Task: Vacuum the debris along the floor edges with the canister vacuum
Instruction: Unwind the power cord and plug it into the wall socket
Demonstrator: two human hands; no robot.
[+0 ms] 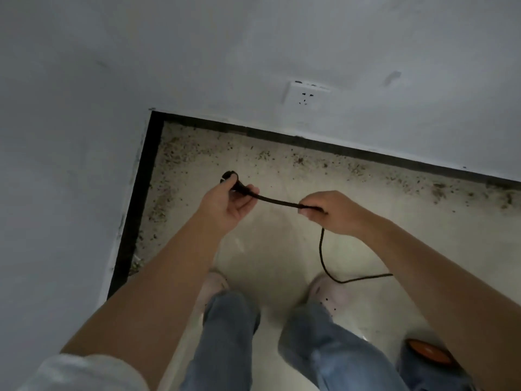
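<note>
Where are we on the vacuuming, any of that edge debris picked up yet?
Nothing looks vacuumed: debris lies thick along both wall edges of the floor. In hand: the left hand holds the plug and the right hand grips the cord, with the wall socket empty ahead. Left: plug in, then vacuum both edges. The vacuum's body is not clearly in view.

Debris (180,153) along baseboard (310,142), below socket (306,97)

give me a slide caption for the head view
Both hands hold the plug cord near a wall socket.
</note>
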